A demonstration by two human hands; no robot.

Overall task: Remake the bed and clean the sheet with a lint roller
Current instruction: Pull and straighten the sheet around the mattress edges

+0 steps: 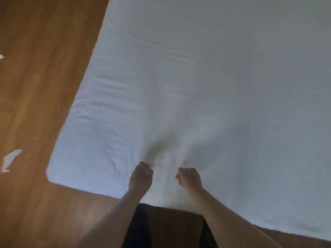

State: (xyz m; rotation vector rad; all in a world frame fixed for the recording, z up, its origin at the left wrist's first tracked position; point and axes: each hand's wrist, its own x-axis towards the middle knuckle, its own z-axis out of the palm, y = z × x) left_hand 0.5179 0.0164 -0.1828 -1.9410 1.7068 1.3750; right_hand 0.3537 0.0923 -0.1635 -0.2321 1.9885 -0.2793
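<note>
head view: white sheet (206,83) covers the bed, filling most of the frame; creases near its left edge. left hand (140,178) and right hand (190,179) sit side by side at the near edge, both curled, each pinching sheet fabric, with folds fanning away from them. wooden floor (39,86) left, paper scraps (9,159) lying on it.

White sheet (206,77) spread flat and unobstructed ahead, open wooden floor (41,77) at left, two paper scraps (10,159) lying there.
</note>
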